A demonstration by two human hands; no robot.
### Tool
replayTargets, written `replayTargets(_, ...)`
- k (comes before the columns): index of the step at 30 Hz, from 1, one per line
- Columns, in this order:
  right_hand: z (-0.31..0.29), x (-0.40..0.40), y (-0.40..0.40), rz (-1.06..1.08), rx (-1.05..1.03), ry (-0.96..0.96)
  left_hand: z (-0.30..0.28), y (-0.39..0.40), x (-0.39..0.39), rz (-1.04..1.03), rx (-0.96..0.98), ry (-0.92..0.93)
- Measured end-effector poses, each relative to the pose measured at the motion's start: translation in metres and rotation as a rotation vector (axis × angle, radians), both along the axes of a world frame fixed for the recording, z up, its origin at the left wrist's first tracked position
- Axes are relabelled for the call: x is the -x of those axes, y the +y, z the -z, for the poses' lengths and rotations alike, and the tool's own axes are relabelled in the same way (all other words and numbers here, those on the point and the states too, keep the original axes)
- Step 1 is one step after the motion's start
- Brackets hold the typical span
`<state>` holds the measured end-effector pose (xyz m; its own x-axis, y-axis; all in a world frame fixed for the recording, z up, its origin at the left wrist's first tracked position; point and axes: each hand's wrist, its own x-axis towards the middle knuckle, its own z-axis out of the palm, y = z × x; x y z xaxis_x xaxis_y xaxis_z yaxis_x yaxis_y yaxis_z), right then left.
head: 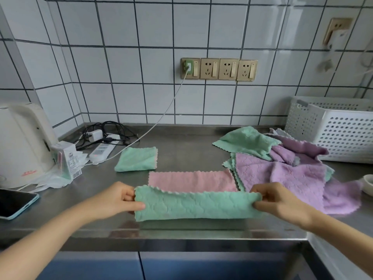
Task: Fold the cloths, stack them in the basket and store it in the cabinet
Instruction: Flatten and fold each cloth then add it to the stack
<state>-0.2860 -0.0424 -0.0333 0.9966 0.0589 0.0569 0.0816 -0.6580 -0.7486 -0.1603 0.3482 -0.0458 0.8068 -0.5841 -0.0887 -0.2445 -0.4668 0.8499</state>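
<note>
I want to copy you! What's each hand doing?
Left hand: pinching the green-pink cloth at its left end.
Right hand: pinching its right end.

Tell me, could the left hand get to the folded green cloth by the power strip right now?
Probably not yet: the left hand is pinching the green-and-pink cloth. The path to the folded green cloth is bare counter.

- One wide-angle view from my head, looking forward and down.
- It sits close over the steel bench (181, 150), facing the tiled wall (141, 37).
- My forearms enter from the bottom edge.
</note>
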Motion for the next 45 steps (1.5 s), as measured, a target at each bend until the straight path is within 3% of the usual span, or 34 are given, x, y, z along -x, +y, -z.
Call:
replayTargets(5, -0.006, -0.027, -0.003, 0.131, -0.167, -0.053, 0.003, -0.018, -0.014, -0.21, 0.23, 0.092)
replayTargets(12, 0.017, -0.114, 0.002, 0.456, -0.072, 0.033, 0.03, -0.041, -0.061, -0.486, 0.007, -0.002)
replayTargets(16, 0.039, -0.131, 0.0, 0.502, 0.072, 0.06, 0.043, -0.045, -0.071, -0.503, -0.06, -0.127)
replayTargets(23, 0.041, -0.136, 0.0, 0.542, 0.092, 0.059, 0.048, -0.052, -0.081, -0.549, -0.183, -0.304)
replayTargets(27, 0.034, -0.13, 0.002, 0.537, 0.089, 0.064, 0.043, -0.054, -0.077, -0.575, -0.246, -0.314)
replayTargets(29, 0.028, -0.123, 0.002, 0.507, 0.193, 0.002, 0.035, -0.052, -0.069, -0.599, -0.313, -0.425)
replayTargets(30, 0.025, -0.116, 0.002, 0.479, 0.322, -0.068, 0.031, -0.053, -0.06, -0.569, -0.347, -0.528)
replayTargets(32, 0.021, -0.099, 0.009, 0.345, 0.505, -0.249, 0.024, -0.063, -0.037, -0.41, -0.239, -0.661)
replayTargets(34, 0.024, -0.078, 0.024, 0.108, 0.541, -0.35, 0.021, -0.079, -0.007, -0.16, -0.179, -0.624)
replayTargets(38, 0.05, -0.052, 0.042, -0.238, 0.642, -0.458, 0.04, -0.1, 0.027, 0.144, -0.418, -0.535)
replayTargets(45, 0.063, -0.03, 0.006, -0.218, 0.715, -0.462, 0.057, -0.051, 0.026, 0.186, -0.572, -0.502)
